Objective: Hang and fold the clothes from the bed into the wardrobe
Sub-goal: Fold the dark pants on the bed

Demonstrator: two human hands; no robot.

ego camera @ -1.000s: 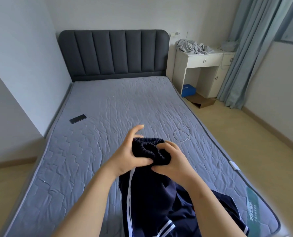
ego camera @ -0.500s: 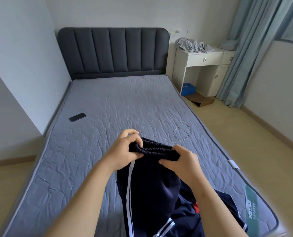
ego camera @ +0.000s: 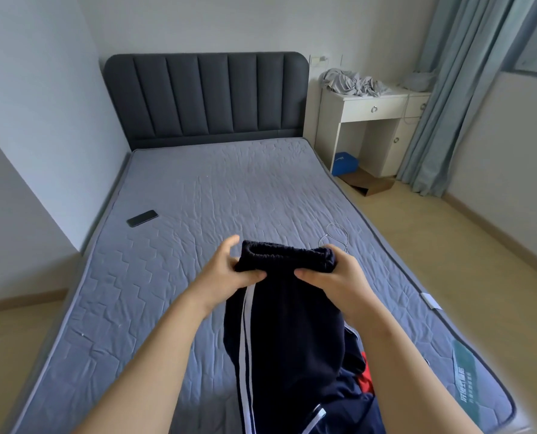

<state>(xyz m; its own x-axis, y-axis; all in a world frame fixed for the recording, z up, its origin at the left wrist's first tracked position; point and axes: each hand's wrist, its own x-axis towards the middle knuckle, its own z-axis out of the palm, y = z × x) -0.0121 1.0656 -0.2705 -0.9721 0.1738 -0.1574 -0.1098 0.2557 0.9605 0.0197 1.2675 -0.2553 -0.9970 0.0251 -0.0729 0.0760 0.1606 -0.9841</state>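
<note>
Dark navy track pants (ego camera: 287, 324) with white side stripes hang from my hands above the near end of the grey mattress (ego camera: 198, 214). My left hand (ego camera: 229, 270) pinches the left end of the elastic waistband, thumb underneath. My right hand (ego camera: 332, 277) grips the right end of the waistband, which is stretched flat between them. More navy clothing with white trim and a red patch (ego camera: 351, 399) lies bunched on the bed below the pants. No wardrobe is in view.
A black phone (ego camera: 142, 218) lies on the mattress's left side and a thin white cable (ego camera: 337, 234) on its right. A padded headboard (ego camera: 206, 95) stands at the far end. A white desk (ego camera: 373, 120) with crumpled grey cloth (ego camera: 353, 83) stands by the curtain (ego camera: 442, 89).
The waistband was bunched between my hands a second ago. My hands have moved apart and pulled it out flat and wide, lifting the pants slightly.
</note>
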